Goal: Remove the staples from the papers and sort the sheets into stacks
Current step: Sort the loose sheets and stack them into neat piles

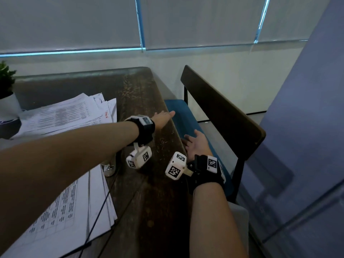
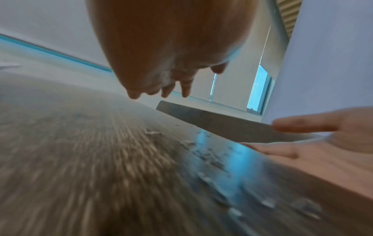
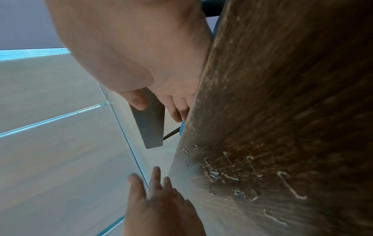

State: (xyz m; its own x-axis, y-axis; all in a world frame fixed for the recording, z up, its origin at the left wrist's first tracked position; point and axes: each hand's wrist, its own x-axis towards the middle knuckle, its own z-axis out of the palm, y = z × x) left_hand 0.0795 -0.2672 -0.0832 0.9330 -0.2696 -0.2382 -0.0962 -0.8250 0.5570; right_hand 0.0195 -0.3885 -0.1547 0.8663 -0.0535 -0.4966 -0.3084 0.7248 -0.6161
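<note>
My left hand lies flat on the table, fingers straight and close together, its edge at the table's right rim, just beyond the scatter of loose staples. My right hand waits palm up just below that rim, beside the staples, fingers relaxed and slightly spread, holding nothing. I judge I am sweeping the pulled staples off the rim into the cupped palm.

Many staples lie bent and free, so the removing looks largely done. Two lots of papers sit on the table to the left of the staples: a fanned far stack and a near stack, so sorting is at least under way. I cannot tell whether any sheets are still stapled or whether the stacks are final. The far stack looks untidy and may want squaring.
</note>
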